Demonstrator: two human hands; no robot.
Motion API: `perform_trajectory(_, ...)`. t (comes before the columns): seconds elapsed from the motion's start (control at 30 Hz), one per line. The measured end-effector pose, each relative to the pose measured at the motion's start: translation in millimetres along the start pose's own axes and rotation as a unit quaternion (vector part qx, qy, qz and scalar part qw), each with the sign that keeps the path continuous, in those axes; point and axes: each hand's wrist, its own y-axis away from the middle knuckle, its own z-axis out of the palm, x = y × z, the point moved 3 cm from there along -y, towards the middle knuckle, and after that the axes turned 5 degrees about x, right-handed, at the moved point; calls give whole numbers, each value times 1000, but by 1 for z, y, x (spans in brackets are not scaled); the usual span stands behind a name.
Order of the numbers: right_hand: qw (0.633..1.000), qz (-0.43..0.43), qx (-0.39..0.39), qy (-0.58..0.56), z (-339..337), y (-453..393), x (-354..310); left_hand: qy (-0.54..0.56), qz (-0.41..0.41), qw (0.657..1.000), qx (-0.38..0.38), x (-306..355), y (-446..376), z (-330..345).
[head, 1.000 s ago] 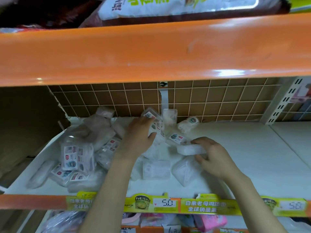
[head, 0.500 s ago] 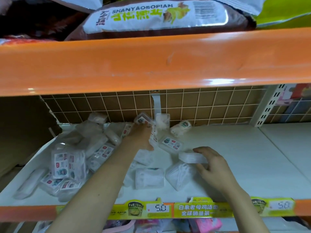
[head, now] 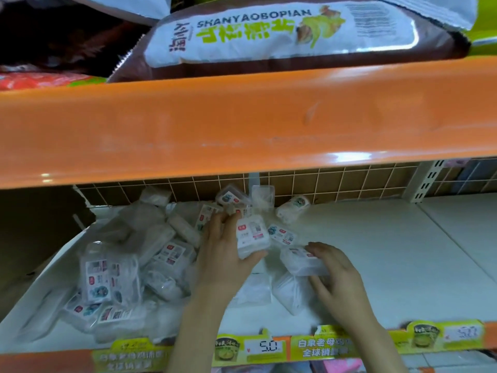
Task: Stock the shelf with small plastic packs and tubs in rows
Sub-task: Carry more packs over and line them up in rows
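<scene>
Left hand [head: 226, 254] grips a small clear tub [head: 252, 238] with a red-and-white label, thumb under its near end and fingers round its left side, label up; the grip probably lets the label be checked and turned frontward before it is set in a row. Right hand [head: 336, 273] curls its fingers over a second clear tub [head: 302, 261] just right of the first, low over the white shelf [head: 376, 251], perhaps to steady it or square it as the start of a row.

Loose packs [head: 289, 292] lie directly under and between the two tubs, near the shelf front. Left of the held tub sits a jumbled heap of bagged packs [head: 115, 275], dumped rather than lined up, so sorting looks barely begun. Behind the held tub, against the wire back grid [head: 336, 184], a few tubs [head: 262, 196] stand or lean and a round one [head: 293, 208] lies on its side. Right of the held tub the shelf is bare white, likely where rows go.

Price tags [head: 266, 345] run along the shelf front below the hands. Above everything an orange shelf edge [head: 242, 125] carries a big snack bag [head: 282, 30].
</scene>
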Motion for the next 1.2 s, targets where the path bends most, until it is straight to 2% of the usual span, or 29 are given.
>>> perform_trajectory(0.13, 999, -8, 47, -4, 0, 4, -6, 34, 31, 998, 47, 3, 20, 4)
perform_trajectory(0.27, 997, -11, 81, 1, -5, 8, -11, 21, 33, 999, 28, -5, 25, 8)
perform_trajectory(0.63, 994, 39, 101, 15, -49, 27, 12, 12, 40, 999, -5, 18, 26, 20)
perform_trajectory(0.77, 988, 56, 143, 20, -77, 24, 36, 54, 14, 998, 5, 48, 31, 31)
perform_trajectory(0.87, 991, 70, 106, 41, -104, 23, 67, 72, 7, 997, 6, 82, 35, 46)
perform_trajectory(0.97, 994, 27, 76, 79, -136, 23, 97, 80, -6, 997, 6, 121, 39, 67)
perform_trajectory(1.2, 988, 28, 137, 60, -194, 22, 139, 114, -42, 993, -6, 191, 54, 101)
